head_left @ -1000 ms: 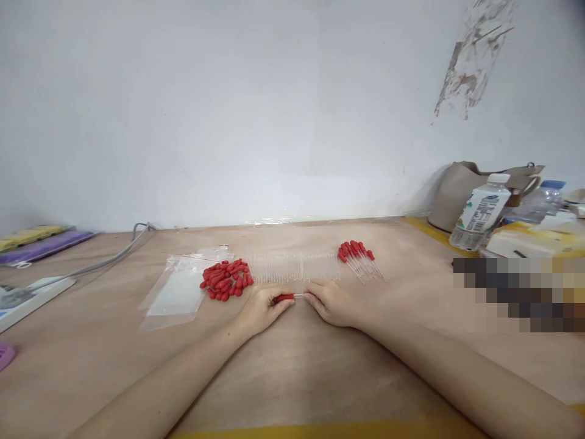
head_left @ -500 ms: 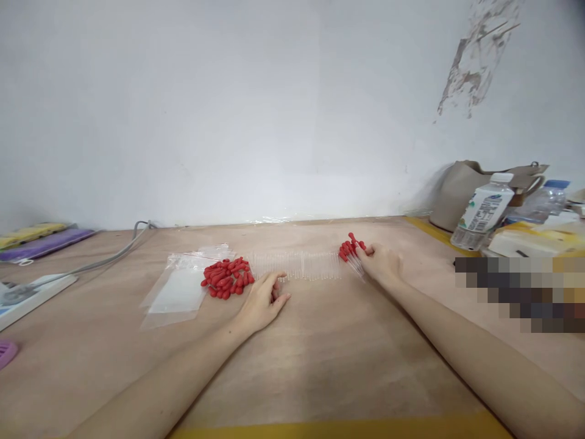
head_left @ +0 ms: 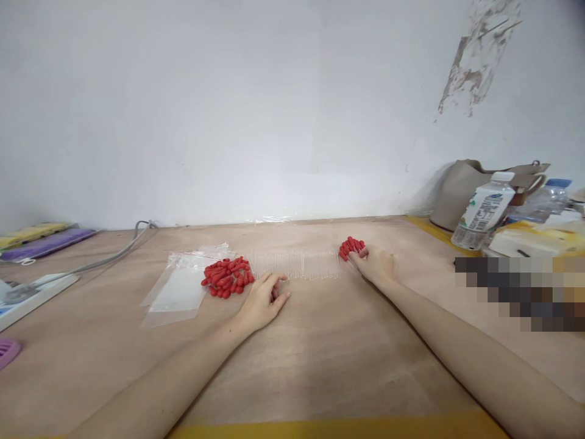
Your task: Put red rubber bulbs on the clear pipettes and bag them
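My left hand [head_left: 264, 300] rests on the table with loosely bent fingers and the thumb apart, holding nothing. Its fingertips lie at the near edge of a long row of thin clear tubes [head_left: 301, 264]. Beside it, on the left, is a heap of red rubber bulbs [head_left: 226, 277]. At the right end of the row lies a bunch of droppers [head_left: 351, 246], red bulbs on clear tubes. My right hand [head_left: 375, 264] is closed on these droppers, thumb across the tubes and fingers by the bulbs. It hides most of their tubes.
Clear plastic bags [head_left: 177, 292] lie left of the red heap. Farther left are a white power strip [head_left: 41, 296] with a grey cable and a purple pouch [head_left: 55, 244]. At the right stand a plastic bottle [head_left: 484, 210] and a beige bag [head_left: 450, 195]. A wall closes off the back.
My right hand has come down slightly to the left, and the dropper that stuck up above the bunch now lies among the others. The left hand stays where it was.
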Motion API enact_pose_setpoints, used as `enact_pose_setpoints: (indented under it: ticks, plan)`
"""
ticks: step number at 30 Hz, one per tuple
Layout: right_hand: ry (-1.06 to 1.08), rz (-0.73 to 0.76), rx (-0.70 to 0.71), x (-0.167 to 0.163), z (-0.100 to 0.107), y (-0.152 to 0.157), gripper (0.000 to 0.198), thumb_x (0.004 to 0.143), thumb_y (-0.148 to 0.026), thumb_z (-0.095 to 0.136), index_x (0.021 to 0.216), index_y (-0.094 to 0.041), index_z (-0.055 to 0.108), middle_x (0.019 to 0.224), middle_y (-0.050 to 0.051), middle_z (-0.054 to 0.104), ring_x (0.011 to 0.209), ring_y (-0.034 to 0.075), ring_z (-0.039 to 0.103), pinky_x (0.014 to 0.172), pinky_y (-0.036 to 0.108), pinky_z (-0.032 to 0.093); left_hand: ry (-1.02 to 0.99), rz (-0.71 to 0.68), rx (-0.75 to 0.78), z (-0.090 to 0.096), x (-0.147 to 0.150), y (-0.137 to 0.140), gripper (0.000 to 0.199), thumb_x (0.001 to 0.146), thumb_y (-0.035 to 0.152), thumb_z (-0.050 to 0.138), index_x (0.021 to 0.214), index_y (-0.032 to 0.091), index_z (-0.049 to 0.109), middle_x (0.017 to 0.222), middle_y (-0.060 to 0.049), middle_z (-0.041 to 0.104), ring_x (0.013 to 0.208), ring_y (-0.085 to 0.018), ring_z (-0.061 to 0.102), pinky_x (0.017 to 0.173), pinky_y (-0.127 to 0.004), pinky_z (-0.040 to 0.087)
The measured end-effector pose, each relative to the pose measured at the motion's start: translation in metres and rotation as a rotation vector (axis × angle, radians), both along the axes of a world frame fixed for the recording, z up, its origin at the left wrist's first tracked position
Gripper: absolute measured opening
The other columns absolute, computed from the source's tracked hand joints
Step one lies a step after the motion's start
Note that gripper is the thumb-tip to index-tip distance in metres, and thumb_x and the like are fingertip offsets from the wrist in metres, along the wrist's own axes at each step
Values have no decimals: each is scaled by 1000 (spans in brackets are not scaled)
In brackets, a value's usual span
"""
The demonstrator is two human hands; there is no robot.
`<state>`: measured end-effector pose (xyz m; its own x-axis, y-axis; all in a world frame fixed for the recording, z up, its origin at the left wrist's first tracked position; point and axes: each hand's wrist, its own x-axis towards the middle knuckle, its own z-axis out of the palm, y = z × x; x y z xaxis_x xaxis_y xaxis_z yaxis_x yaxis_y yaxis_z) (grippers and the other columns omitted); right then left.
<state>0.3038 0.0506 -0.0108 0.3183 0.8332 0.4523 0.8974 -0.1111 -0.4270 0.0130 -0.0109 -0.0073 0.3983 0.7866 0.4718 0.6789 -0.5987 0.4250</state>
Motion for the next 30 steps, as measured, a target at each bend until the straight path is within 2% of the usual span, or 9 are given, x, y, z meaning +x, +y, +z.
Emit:
enact_pose_setpoints:
  ticks: [4, 12, 15, 19, 23, 26, 28, 30]
  plan:
    - [-59, 121, 8, -16, 2, -6, 31, 71, -48, 46, 62, -21, 60, 61, 2, 61, 69, 20, 55, 80, 40, 26, 1, 6, 4, 1, 0, 0, 23, 78, 27, 51, 99, 18, 52, 79, -2, 50, 63, -12, 50, 59, -25, 45]
    - [-116, 154, -280, -32, 15, -13, 29, 75, -39, 44, 63, -22, 65, 69, 4, 63, 75, 20, 56, 84, 39, 24, -2, -6, 5, 1, 0, -1, 20, 79, 27, 50, 97, 18, 53, 78, -1, 49, 62, -12, 50, 60, -25, 45]
    - [-164, 132, -318, -33, 15, -13, 33, 77, -37, 42, 62, -20, 64, 70, 7, 62, 76, 22, 55, 85, 40, 24, -7, -8, 7, 1, 0, 0, 20, 79, 28, 51, 97, 18, 54, 78, -1, 49, 61, -11, 50, 59, -24, 45]
    - [-275, 105, -207, -37, 4, -11, 39, 81, -36, 37, 61, -15, 62, 69, 13, 62, 75, 25, 56, 84, 43, 24, 5, -2, 2, -1, 1, -1, 20, 79, 28, 51, 96, 19, 55, 78, -1, 49, 61, -11, 50, 61, -25, 45]
    - [-326, 92, -52, -39, -7, -11, 29, 80, -29, 40, 66, -14, 60, 68, 14, 62, 70, 24, 56, 83, 43, 25, 32, 25, 65, 3, 0, -2, 18, 80, 26, 49, 96, 19, 55, 82, -3, 51, 69, -14, 52, 65, -27, 44]
    - [-300, 116, 85, -39, -9, -16, 26, 82, -30, 37, 72, -16, 57, 71, 11, 62, 72, 24, 55, 82, 41, 26, 123, 140, 231, 17, -12, 2, 12, 81, 24, 47, 85, 19, 57, 85, -6, 54, 82, -20, 51, 73, -33, 41]
    - [-274, 160, 154, -41, -8, -19, 26, 84, -30, 34, 77, -16, 55, 75, 9, 62, 74, 23, 55, 81, 39, 27, 210, 245, 301, 31, -27, 7, 11, 79, 24, 48, 74, 19, 57, 80, -6, 54, 78, -21, 50, 72, -34, 40]
    - [-245, 216, 180, -43, -7, -22, 25, 86, -30, 32, 81, -16, 53, 77, 8, 62, 74, 22, 54, 77, 37, 27, 284, 346, 303, 44, -47, 13, 12, 74, 24, 53, 63, 20, 54, 69, -6, 53, 71, -22, 50, 66, -34, 39]
